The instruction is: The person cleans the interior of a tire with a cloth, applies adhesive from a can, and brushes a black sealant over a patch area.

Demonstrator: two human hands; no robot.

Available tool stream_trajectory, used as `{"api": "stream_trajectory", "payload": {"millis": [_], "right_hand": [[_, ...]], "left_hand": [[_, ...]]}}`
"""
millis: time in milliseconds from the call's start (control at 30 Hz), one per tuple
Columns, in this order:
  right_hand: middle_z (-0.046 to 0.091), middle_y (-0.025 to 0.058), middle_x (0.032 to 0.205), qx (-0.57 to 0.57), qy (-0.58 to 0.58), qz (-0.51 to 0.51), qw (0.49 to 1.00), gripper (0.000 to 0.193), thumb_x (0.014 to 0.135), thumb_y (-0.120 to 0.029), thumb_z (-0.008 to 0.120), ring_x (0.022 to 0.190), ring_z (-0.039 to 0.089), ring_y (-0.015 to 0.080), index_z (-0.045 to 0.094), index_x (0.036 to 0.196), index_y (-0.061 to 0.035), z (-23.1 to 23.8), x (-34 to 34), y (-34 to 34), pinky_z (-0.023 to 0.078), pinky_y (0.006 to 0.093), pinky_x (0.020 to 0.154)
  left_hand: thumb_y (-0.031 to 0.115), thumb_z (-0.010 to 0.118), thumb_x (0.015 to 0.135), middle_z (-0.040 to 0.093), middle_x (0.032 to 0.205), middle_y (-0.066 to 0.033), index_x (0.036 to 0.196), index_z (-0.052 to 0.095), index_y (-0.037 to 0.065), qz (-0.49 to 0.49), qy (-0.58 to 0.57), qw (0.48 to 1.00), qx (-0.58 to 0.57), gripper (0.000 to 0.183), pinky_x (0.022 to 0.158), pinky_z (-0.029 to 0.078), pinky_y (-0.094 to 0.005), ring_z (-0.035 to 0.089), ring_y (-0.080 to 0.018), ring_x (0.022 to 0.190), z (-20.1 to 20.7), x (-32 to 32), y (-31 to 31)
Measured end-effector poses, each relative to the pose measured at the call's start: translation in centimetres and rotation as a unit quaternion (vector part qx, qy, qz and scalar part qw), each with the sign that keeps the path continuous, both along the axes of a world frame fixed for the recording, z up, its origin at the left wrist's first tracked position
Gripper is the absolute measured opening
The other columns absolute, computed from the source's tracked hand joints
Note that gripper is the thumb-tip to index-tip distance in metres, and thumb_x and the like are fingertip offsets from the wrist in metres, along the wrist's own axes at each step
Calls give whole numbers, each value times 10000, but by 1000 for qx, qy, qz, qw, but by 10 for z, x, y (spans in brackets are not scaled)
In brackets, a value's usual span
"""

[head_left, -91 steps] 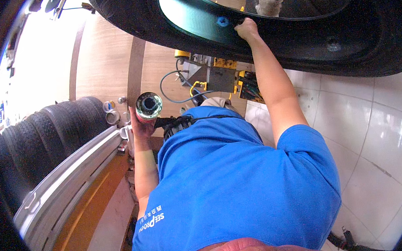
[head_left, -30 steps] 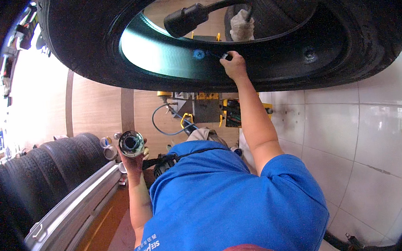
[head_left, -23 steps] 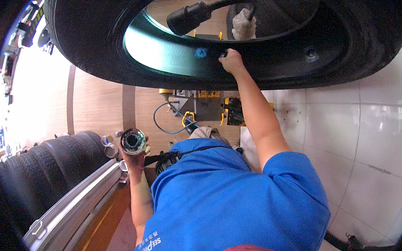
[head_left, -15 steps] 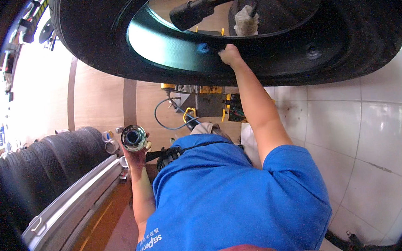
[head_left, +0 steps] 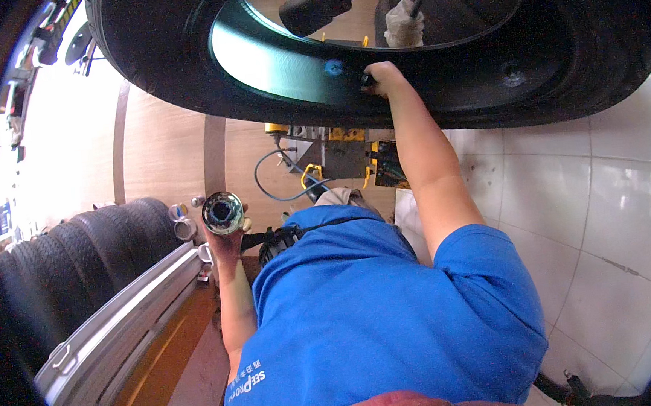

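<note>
A large black tyre (head_left: 440, 116) stands across the top of the view, its inner wall facing me. My right hand (head_left: 385, 77) reaches into it with curled fingers, close to the inner surface. A small dark piece (head_left: 367, 80) shows at the fingertips; its kind is too unclear to name. To the left of that hand, a small blue-marked spot (head_left: 333, 67) shows on the inner wall. Lower left, my left hand (head_left: 227, 245) is wrapped round an open metal can (head_left: 223, 213); its inside looks dark.
A black lamp (head_left: 316, 9) on a bent neck hangs within the tyre opening, beside a whitish wrapped piece (head_left: 404, 25). Several tyres (head_left: 80, 250) stand in a row at left, near a grey metal rail (head_left: 121, 308). Yellow-and-black equipment (head_left: 345, 156) with a blue hose sits below the tyre.
My right hand has turned slightly, and the dark piece at its fingertips now shows. The left hand still holds the can. The whole view has shifted a little.
</note>
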State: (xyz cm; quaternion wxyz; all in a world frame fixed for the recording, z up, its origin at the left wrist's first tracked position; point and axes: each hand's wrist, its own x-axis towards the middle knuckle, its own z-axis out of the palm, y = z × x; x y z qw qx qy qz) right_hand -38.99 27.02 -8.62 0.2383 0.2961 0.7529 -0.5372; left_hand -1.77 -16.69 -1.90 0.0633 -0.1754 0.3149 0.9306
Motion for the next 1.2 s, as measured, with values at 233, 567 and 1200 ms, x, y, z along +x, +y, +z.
{"api": "stream_trajectory", "payload": {"millis": [233,567,1200], "right_hand": [[535,100,780,-83,-38,-99,991,151,904,-187,504,685,559,277,502,905,-36,14,4,-1,489,428,528],[544,104,797,-53,-35,-97,993,162,919,-203,500,651,556,263,532,936,-45,-7,-19,11,467,409,505],[574,98,681,47,-8,-25,999,312,928,-364,503,508,509,230,559,829,-74,-10,-6,8,355,364,423]], "left_hand": [[589,472,871,602,1141,-136,1258,499,100,50,-19,998,27,625,569,454,-367,592,-328,968,8,2,12],[569,445,894,607,1134,-149,1259,498,98,10,6,998,55,599,572,444,-368,587,-343,967,2,-4,2],[652,362,886,599,1155,-150,1287,476,100,41,-18,999,-2,691,567,464,-366,600,-327,972,6,2,4]]}}
